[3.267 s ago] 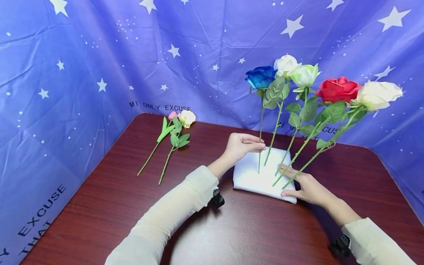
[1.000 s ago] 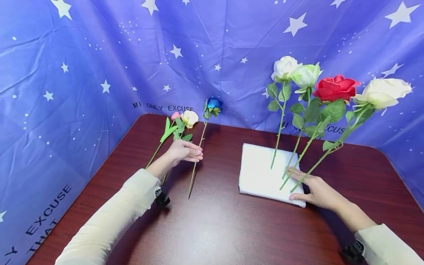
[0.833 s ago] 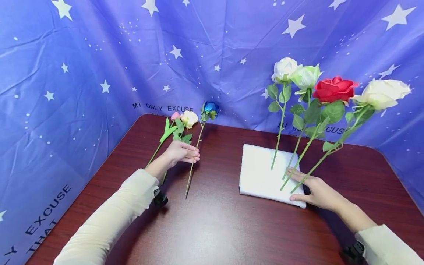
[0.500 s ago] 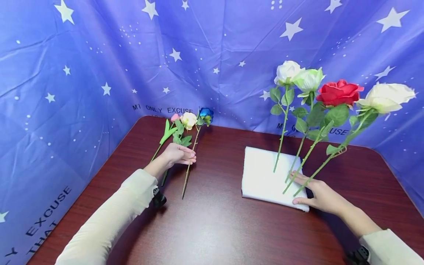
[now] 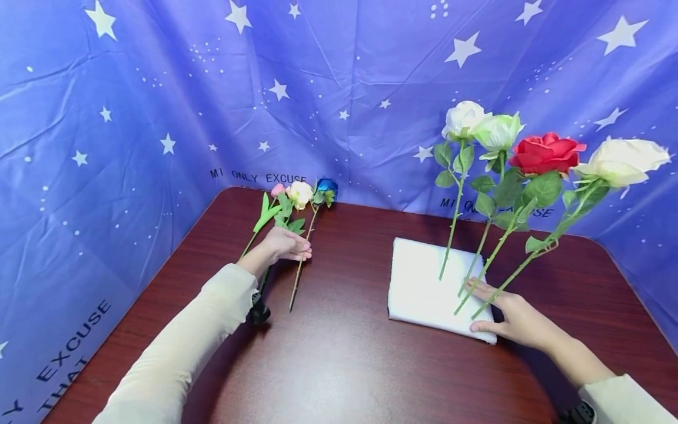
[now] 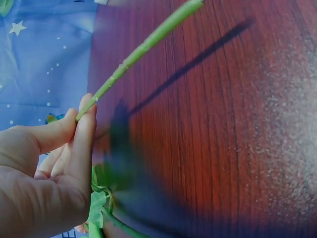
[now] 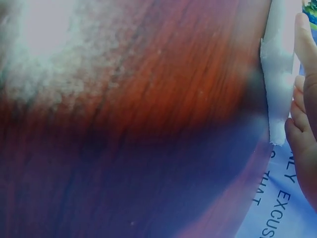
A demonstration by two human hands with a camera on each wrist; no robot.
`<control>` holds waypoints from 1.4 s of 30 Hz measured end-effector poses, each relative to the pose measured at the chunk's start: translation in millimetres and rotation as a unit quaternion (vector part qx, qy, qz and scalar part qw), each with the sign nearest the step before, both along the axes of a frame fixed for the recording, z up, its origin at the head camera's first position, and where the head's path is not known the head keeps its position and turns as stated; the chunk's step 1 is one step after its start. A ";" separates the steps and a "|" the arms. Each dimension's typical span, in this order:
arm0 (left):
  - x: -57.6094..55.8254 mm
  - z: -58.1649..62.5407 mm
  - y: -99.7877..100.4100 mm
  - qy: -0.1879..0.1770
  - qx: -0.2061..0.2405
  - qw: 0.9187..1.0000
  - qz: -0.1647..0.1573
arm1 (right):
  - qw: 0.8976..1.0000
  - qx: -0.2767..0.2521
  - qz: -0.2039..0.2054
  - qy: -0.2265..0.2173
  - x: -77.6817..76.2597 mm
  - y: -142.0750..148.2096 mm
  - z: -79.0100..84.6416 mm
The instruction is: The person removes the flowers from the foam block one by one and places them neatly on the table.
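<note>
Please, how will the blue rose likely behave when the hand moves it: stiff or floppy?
The blue rose is probably stiff: its stem runs straight past the left hand. It may twist, being pinched only by its thin stem.

A blue-violet cloth hangs behind and along the left side of the tabletop, creased and softly folded. White stars and small dots are scattered over it, with black capital lettering low down, including "ONLY EXCUSE". The tabletop is reddish-brown with dark wood grain and rounded far corners; a pale glare shines on its near part.
</note>
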State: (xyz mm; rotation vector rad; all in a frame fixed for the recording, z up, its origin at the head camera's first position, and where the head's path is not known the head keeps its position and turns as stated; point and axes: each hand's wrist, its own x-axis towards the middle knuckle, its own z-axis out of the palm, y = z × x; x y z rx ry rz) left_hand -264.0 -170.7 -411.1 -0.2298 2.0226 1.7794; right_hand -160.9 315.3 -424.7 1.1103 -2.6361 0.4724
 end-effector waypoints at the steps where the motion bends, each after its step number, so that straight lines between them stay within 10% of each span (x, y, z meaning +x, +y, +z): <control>1: -0.9 -1.0 0.3 -0.004 -0.001 1.000 0.006 | 1.000 0.001 -0.002 -0.002 0.5 0.1 -0.1; 28: -1.8 -3.2 -30.9 -0.036 -0.048 0.997 0.045 | 1.000 0.002 -0.013 -0.004 1.8 -1.4 1.5; 42: 3.7 4.1 -19.2 0.028 -0.087 0.995 0.045 | 1.000 0.002 -0.016 -0.011 1.8 0.0 -0.2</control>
